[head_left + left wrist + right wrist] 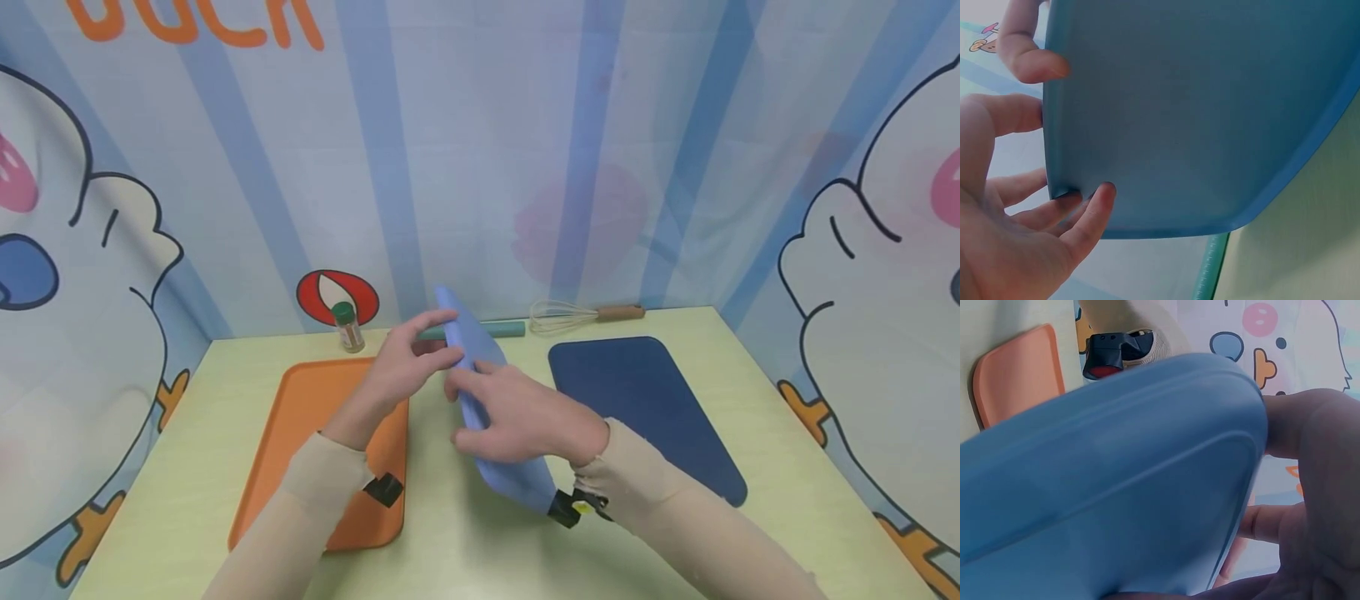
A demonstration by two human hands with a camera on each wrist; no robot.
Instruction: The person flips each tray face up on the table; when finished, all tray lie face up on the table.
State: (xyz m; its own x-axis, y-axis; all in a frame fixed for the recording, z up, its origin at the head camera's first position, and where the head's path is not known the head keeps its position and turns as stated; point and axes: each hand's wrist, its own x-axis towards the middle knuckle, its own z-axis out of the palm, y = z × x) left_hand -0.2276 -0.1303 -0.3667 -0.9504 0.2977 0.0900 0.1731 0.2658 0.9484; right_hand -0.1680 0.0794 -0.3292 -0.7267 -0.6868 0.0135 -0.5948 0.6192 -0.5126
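A light blue tray (517, 482) is held up on edge and tilted between both hands, over the middle of the table. With its fingers at the rim near one corner, the left hand (401, 362) holds the tray, and the left wrist view shows its fingertips around that corner of the tray (1197, 119). The right hand (525, 417) grips the tray's long edge lower down, thumb and fingers spread along the rim. In the right wrist view the tray (1147, 512) hides part of that hand's fingers.
An orange tray (318, 442) lies at left and a dark blue tray (637, 392) at right. Along the back stand a green-capped spice jar (349, 327), a teal rod (506, 329) partly hidden, and a whisk (585, 315) with a brown handle. A printed curtain (480, 150) hangs behind.
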